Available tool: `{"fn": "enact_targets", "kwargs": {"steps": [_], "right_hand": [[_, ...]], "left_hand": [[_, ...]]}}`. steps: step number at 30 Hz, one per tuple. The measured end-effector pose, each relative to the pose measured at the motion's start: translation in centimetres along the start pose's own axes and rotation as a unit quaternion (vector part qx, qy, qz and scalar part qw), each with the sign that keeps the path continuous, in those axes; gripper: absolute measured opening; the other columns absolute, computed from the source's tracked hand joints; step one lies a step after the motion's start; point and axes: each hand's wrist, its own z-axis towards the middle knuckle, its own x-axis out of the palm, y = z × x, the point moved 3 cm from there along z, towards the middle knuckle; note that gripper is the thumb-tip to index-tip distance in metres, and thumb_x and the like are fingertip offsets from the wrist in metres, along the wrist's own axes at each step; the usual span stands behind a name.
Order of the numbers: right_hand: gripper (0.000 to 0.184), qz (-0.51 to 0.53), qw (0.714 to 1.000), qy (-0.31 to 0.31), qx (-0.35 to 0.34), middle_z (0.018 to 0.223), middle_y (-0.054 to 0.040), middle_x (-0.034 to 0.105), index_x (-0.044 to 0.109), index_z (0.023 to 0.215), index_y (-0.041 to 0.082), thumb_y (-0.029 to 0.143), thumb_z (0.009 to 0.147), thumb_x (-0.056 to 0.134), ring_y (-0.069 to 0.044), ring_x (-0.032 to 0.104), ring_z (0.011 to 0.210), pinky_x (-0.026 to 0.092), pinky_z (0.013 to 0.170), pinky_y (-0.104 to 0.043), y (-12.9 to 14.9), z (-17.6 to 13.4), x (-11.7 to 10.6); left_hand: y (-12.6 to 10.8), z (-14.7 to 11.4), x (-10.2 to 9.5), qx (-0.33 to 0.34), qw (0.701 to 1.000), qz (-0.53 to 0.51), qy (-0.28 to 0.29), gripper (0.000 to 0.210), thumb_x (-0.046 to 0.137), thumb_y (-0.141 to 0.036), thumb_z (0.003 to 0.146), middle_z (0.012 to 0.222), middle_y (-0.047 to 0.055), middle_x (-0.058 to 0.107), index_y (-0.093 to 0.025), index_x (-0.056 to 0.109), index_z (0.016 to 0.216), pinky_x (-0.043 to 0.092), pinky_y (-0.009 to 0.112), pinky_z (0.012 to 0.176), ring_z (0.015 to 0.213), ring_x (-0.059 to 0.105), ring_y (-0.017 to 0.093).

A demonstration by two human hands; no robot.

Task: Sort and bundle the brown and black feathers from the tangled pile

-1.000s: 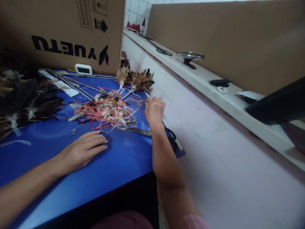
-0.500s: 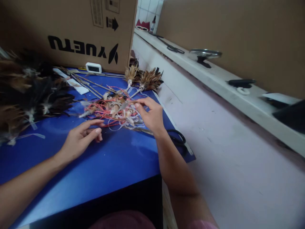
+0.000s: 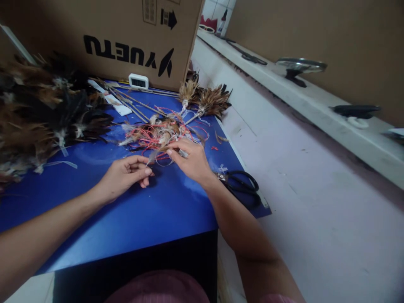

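A small pale-brown feather point(image 3: 154, 155) spans the gap between my two hands over the blue tabletop. My right hand point(image 3: 193, 162) is closed, pinching one end of it between thumb and index finger. At the feather's whitish lower end, the thumb and fingers of my left hand point(image 3: 124, 176) come together in a pinch. Just beyond my hands lies a tangled pile of pink strings, clear plastic ties and loose feathers point(image 3: 162, 134). Black-handled scissors point(image 3: 243, 183) lie beside my right wrist, their blades partly hidden by it.
Dark and brown feather bundles point(image 3: 28, 134) are heaped at the left. Two feather heads on sticks point(image 3: 214, 101) rest at the back right. Thin sticks point(image 3: 135, 103) and a small white digital display point(image 3: 139, 81) lie before a large cardboard box point(image 3: 126, 25). A wall with a ledge point(image 3: 268, 84) borders the right side.
My right hand has drawn the feather out from the pile toward me and my left hand. My left fingers have closed on its end. The view has shifted, uncovering the scissors more.
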Motion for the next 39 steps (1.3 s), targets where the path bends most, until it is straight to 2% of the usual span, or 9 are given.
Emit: {"fn": "enact_targets", "kwargs": {"steps": [4,8,15,19,22,26,30,35,39], "right_hand": [[0.011,-0.011,1.0,0.001,0.005,0.092,-0.0008,0.072,0.07,0.09,0.022,0.02,0.086,0.061,-0.014,0.065,0.087,0.05,0.081,-0.029,-0.3,0.1,-0.1],[0.011,-0.022,1.0,0.004,0.006,0.091,-0.0009,0.072,0.07,0.088,0.022,0.019,0.086,0.06,-0.014,0.065,0.088,0.05,0.084,-0.03,-0.4,0.1,-0.1],[0.011,-0.035,0.999,-0.006,-0.009,0.092,-0.0011,0.072,0.07,0.089,0.022,0.023,0.088,0.059,-0.014,0.065,0.089,0.049,0.086,-0.029,-0.1,0.2,-0.3],[0.016,-0.054,0.996,-0.067,0.022,0.09,-0.0013,0.071,0.07,0.087,0.021,0.027,0.09,0.056,-0.013,0.064,0.086,0.049,0.083,-0.027,-1.5,0.9,-1.7],[0.015,-0.147,0.981,-0.104,0.077,0.092,-0.0031,0.07,0.069,0.092,0.02,0.022,0.088,0.054,-0.015,0.062,0.083,0.049,0.083,-0.029,-4.1,2.2,-3.4],[0.022,-0.28,0.946,-0.063,0.152,0.101,-0.008,0.068,0.069,0.098,0.016,0.012,0.081,0.055,-0.018,0.062,0.088,0.048,0.086,-0.032,-8.5,4.6,-4.9],[0.025,-0.326,0.914,0.008,0.24,0.099,-0.0092,0.07,0.072,0.096,0.016,0.01,0.08,0.053,-0.019,0.063,0.092,0.047,0.088,-0.031,-11.9,6.0,-5.2],[0.021,-0.319,0.915,0.042,0.244,0.097,-0.0073,0.073,0.073,0.095,0.017,0.02,0.084,0.056,-0.018,0.064,0.091,0.047,0.087,-0.029,-12.7,6.3,-4.8],[0.015,-0.331,0.908,0.092,0.241,0.095,-0.0081,0.073,0.073,0.091,0.016,0.022,0.079,0.064,-0.019,0.065,0.091,0.048,0.085,-0.029,-12.8,6.2,-4.0]], "left_hand": [[-0.1,0.0,-0.1,-0.005,1.0,0.009,-0.001,0.03,0.071,-0.04,0.077,0.075,0.006,0.072,-0.013,0.066,0.089,0.056,0.027,0.054,0.055,0.065,0.014],[-0.1,0.1,-0.1,-0.012,1.0,0.008,-0.007,0.033,0.072,-0.041,0.076,0.076,0.007,0.073,-0.014,0.063,0.093,0.057,0.029,0.053,0.055,0.067,0.016],[0.0,0.1,-0.2,-0.025,0.999,0.046,0.016,0.029,0.071,-0.041,0.077,0.074,0.007,0.073,-0.015,0.061,0.082,0.057,0.028,0.054,0.056,0.067,0.015],[-0.2,0.2,-0.3,-0.033,0.999,-0.004,0.01,0.026,0.073,-0.036,0.076,0.074,0.006,0.073,-0.015,0.06,0.082,0.056,0.026,0.053,0.056,0.067,0.015],[-0.4,0.2,-0.3,-0.036,0.998,-0.041,0.01,0.023,0.074,-0.032,0.075,0.073,0.004,0.073,-0.015,0.06,0.081,0.055,0.023,0.052,0.056,0.066,0.013],[-0.7,0.2,-0.5,-0.045,0.996,-0.078,0.001,0.021,0.075,-0.028,0.075,0.072,0.003,0.073,-0.015,0.06,0.081,0.053,0.021,0.051,0.055,0.064,0.012],[-0.7,0.4,-0.8,-0.047,0.992,-0.119,-0.015,0.019,0.073,-0.028,0.078,0.07,0.002,0.072,-0.015,0.06,0.079,0.051,0.02,0.05,0.054,0.062,0.01],[-0.5,0.6,-1.0,-0.041,0.988,-0.15,-0.014,0.017,0.072,-0.028,0.079,0.07,0.001,0.071,-0.015,0.062,0.08,0.051,0.02,0.052,0.054,0.061,0.009],[-0.6,0.6,-1.0,-0.042,0.987,-0.154,-0.017,0.017,0.071,-0.029,0.081,0.069,0.001,0.071,-0.015,0.061,0.077,0.05,0.019,0.052,0.053,0.06,0.009]]}}
